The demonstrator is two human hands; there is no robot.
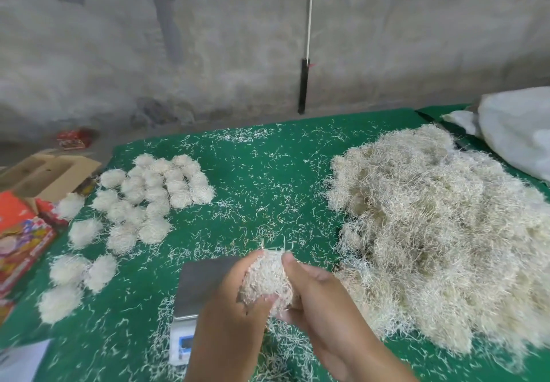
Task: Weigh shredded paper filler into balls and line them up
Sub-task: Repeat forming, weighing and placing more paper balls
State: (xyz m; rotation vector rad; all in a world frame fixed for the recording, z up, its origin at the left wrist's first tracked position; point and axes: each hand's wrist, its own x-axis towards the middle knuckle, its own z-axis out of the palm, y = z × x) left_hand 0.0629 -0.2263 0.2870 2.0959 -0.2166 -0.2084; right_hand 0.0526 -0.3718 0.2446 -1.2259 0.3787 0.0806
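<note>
Both hands, left hand point(235, 289) and right hand point(312, 289), cup a paper wad point(265, 277) over the scale point(202, 286), fingers curled tight, compacting it into a ball.

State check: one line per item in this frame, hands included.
left hand: closed on the paper ball, over the scale
right hand: closed on the paper ball
paper ball: held between both hands, off the scale
scale: platform bare, display unreadable
finished balls: clustered at left on the green cloth
loose pile: heaped at right
cardboard box: open
</note>
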